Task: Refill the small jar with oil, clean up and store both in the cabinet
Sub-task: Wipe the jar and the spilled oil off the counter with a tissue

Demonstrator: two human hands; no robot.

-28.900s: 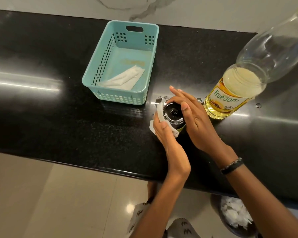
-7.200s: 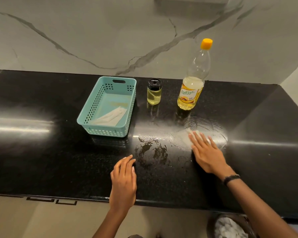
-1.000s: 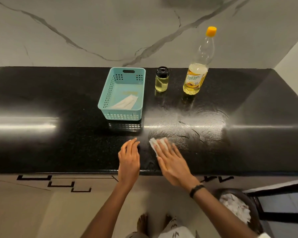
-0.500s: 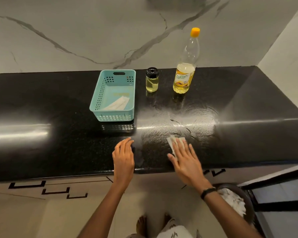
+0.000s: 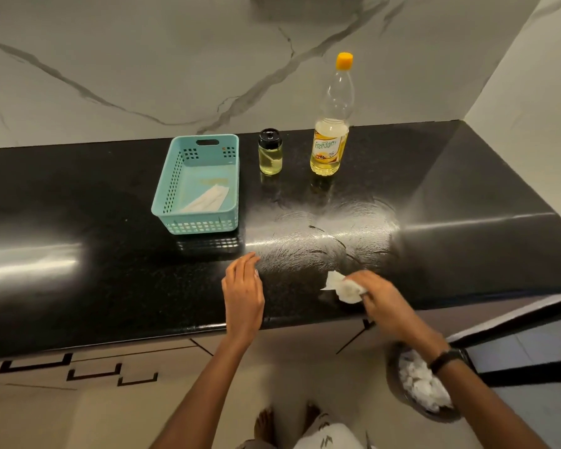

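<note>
The small glass jar [image 5: 270, 152], black lid on and holding pale oil, stands at the back of the black counter [image 5: 110, 280]. To its right stands the tall oil bottle [image 5: 332, 124], with an orange cap and oil in its lower part. Near the counter's front edge my right hand [image 5: 381, 296] has bunched up a crumpled white tissue [image 5: 342, 286] and grips it. My left hand [image 5: 243, 290] rests flat on the counter, fingers apart, holding nothing. Smeared wipe marks [image 5: 321, 231] shine between my hands and the bottle.
A teal plastic basket [image 5: 201, 222] with a folded white tissue [image 5: 208, 197] inside sits left of the jar. A dark bin [image 5: 399, 390] with crumpled tissues stands on the floor below my right arm. Cabinet fronts with black handles [image 5: 78, 371] run under the counter.
My right hand went from wiping flat on the tissue to bunching it up, and shifted right toward the counter's edge. My left hand stayed put.
</note>
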